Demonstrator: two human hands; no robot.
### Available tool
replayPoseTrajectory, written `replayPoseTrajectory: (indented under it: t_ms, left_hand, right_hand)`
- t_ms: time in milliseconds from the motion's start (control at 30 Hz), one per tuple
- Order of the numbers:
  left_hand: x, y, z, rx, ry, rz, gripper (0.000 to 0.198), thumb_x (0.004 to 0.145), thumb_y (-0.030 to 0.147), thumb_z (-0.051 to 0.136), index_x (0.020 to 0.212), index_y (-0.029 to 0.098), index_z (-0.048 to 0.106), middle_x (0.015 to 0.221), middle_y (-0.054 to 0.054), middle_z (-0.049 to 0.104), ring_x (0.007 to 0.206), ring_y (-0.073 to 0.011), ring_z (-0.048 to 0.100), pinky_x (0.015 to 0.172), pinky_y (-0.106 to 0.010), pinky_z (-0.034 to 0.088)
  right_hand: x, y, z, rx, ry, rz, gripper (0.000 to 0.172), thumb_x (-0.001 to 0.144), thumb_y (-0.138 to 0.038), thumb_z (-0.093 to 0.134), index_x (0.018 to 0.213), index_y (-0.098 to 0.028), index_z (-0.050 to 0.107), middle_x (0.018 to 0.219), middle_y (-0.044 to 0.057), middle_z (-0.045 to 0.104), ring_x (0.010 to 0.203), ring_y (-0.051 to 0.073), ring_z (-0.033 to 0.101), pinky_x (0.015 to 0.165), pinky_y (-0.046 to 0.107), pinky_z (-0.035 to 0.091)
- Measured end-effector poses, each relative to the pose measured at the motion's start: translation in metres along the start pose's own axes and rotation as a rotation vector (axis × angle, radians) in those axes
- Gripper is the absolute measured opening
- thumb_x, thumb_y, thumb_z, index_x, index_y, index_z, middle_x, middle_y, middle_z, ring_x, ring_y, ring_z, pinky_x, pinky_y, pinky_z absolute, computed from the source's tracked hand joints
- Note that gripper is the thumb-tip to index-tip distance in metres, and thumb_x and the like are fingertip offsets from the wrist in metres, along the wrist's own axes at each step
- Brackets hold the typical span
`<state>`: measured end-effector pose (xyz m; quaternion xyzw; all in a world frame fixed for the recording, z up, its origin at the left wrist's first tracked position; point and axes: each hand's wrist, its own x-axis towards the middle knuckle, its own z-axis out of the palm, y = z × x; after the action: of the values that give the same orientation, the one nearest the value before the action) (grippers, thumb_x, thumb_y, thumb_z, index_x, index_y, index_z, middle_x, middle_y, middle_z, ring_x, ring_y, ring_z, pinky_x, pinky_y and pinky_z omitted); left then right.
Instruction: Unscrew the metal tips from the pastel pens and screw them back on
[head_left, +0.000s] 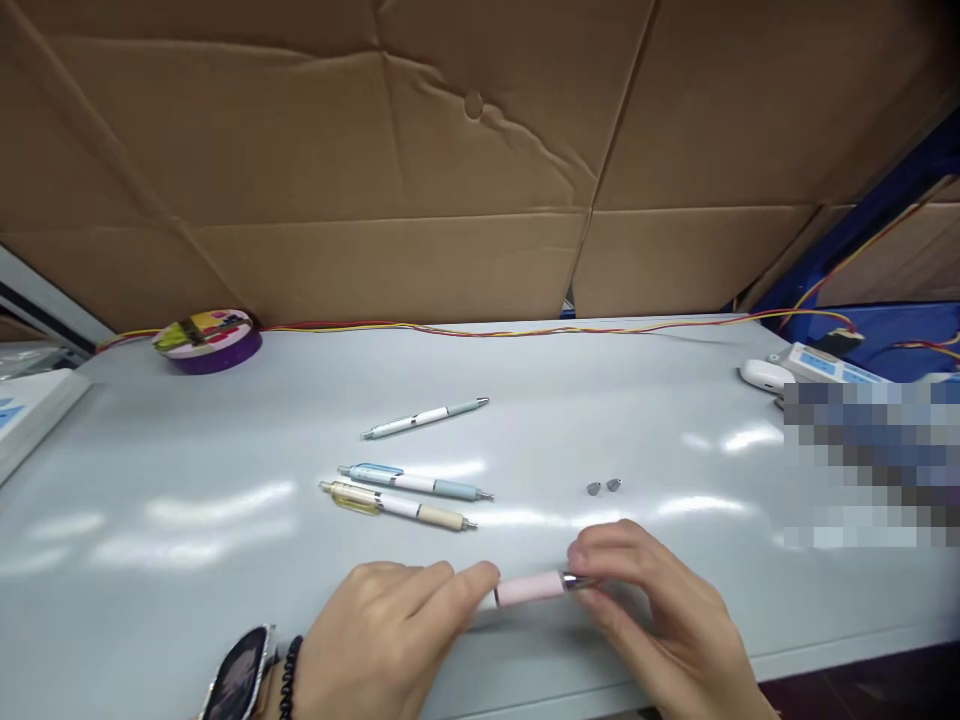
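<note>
A pen with a pink grip [529, 588] lies between my two hands near the table's front edge. My left hand [397, 630] is closed around its white barrel and hides the rear part. At the other end, the thumb and fingers of my right hand [652, 610] pinch the silver tip. Beyond them lie a yellow pen [401, 507] and a blue pen [420, 483] side by side, with a pale green pen [427, 417] farther back. Two small grey metal pen tips [604, 487] rest to the right of these pens.
A round purple tin [208, 342] stands at the back left. Red and yellow wires [450, 331] run along the rear edge below a cardboard wall [480, 160]. A white earbud case [766, 376] and a power strip [832, 362] are at the right; another white strip [45, 420] is at the left.
</note>
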<state>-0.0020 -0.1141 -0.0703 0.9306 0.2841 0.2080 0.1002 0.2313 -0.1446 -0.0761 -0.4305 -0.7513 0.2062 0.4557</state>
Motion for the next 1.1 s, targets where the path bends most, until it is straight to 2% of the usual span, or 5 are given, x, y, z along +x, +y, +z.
replayPoseTrajectory:
  t_ms: [133, 233, 433, 767, 1100]
  left_hand:
    - [0.0008, 0.0002, -0.0013, 0.009, -0.013, 0.024, 0.029, 0.091, 0.012, 0.024, 0.114, 0.019, 0.040, 0.061, 0.004, 0.056, 0.043, -0.0153, 0.050, 0.042, -0.025, 0.032]
    - [0.0002, 0.0003, -0.0004, 0.019, -0.018, 0.034, 0.030, 0.091, 0.011, 0.024, 0.115, 0.019, 0.040, 0.062, 0.004, 0.056, 0.043, -0.0152, 0.049, 0.042, -0.026, 0.032]
    - [-0.0007, 0.0000, 0.0000, -0.005, -0.030, 0.003, 0.030, 0.090, 0.011, 0.026, 0.115, 0.019, 0.040, 0.062, 0.004, 0.056, 0.043, -0.0153, 0.049, 0.042, -0.025, 0.032]
    - [-0.0007, -0.0006, -0.0016, -0.022, -0.034, -0.002, 0.029, 0.093, 0.014, 0.023, 0.116, 0.020, 0.039, 0.063, 0.004, 0.057, 0.045, -0.0143, 0.051, 0.046, -0.024, 0.034]
    - [0.0020, 0.0030, -0.0025, -0.061, 0.042, 0.021, 0.027, 0.099, 0.022, 0.019, 0.112, 0.020, 0.042, 0.060, 0.005, 0.057, 0.043, -0.0122, 0.051, 0.044, -0.022, 0.036]
  right_hand:
    - [0.0000, -0.0036, -0.0024, -0.010, -0.078, 0.084, 0.038, 0.087, -0.049, 0.050, 0.113, -0.022, 0.053, 0.095, 0.007, 0.062, 0.080, 0.017, 0.062, 0.068, 0.025, 0.053]
    - [0.0012, -0.0035, -0.0020, 0.050, -0.054, 0.052, 0.009, 0.090, -0.024, 0.050, 0.095, -0.023, 0.057, 0.078, 0.002, 0.062, 0.069, 0.014, 0.060, 0.061, 0.023, 0.051]
    - [0.0023, -0.0015, -0.0006, 0.129, 0.026, -0.051, 0.029, 0.081, 0.002, 0.051, 0.094, -0.022, 0.059, 0.083, 0.004, 0.065, 0.076, 0.017, 0.063, 0.063, 0.027, 0.054]
    - [-0.0027, -0.0016, -0.0005, 0.172, 0.105, -0.029, 0.035, 0.079, 0.003, 0.054, 0.100, -0.024, 0.058, 0.086, 0.005, 0.065, 0.082, 0.019, 0.064, 0.065, 0.028, 0.054]
    - [-0.0023, -0.0022, -0.0003, 0.282, 0.158, -0.019, 0.020, 0.080, -0.004, 0.060, 0.089, -0.021, 0.063, 0.068, 0.001, 0.062, 0.060, 0.015, 0.059, 0.052, 0.028, 0.048]
